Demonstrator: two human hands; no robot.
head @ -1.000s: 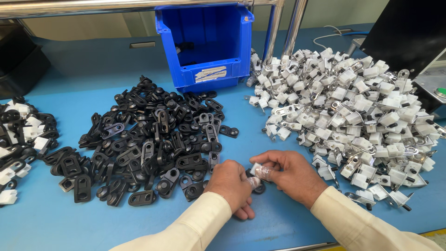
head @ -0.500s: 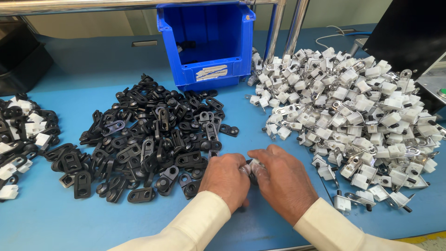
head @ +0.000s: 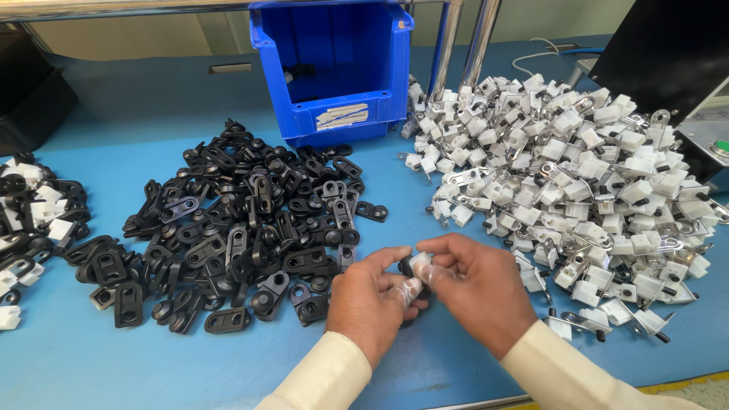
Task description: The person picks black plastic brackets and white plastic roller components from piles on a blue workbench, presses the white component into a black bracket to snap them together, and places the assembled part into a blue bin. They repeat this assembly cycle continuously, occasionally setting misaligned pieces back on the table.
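My left hand (head: 370,301) and my right hand (head: 477,294) meet just above the blue table (head: 114,364), near its front edge. Between their fingertips they pinch a small black plastic part with a white piece on it (head: 415,266); fingers hide most of it. Directly left of my hands spreads a pile of black plastic clips (head: 243,228). To the right lies a large heap of white blocks with metal brackets (head: 585,175).
A blue open-front bin (head: 334,68) stands at the back centre, two metal posts (head: 463,38) right of it. A heap of mixed black-and-white pieces (head: 30,228) sits at the left edge. A dark panel (head: 661,45) rises at the back right.
Both hands have lifted slightly off the table and drawn together, the small part now raised between the fingertips instead of pressed low against the surface.
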